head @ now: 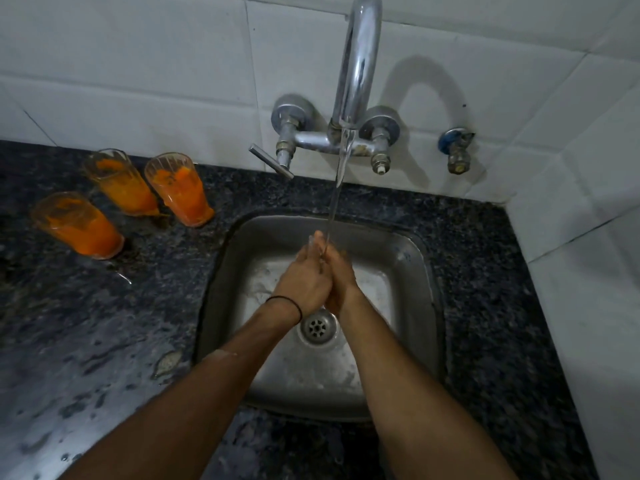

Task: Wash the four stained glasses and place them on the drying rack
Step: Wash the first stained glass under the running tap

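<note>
Over the square steel sink (408,258), the left grip (304,282) and right grip (343,271) are pressed together, curled round a clear drinking glass (312,241) mostly hidden between them, under water running from the chrome wall tap (358,64). Three orange-stained ribbed glasses (180,188) stand on the dark speckled stone counter (104,323), left of the sink.

Bare forearms (207,382), thin black band (288,304) on left wrist.
</note>
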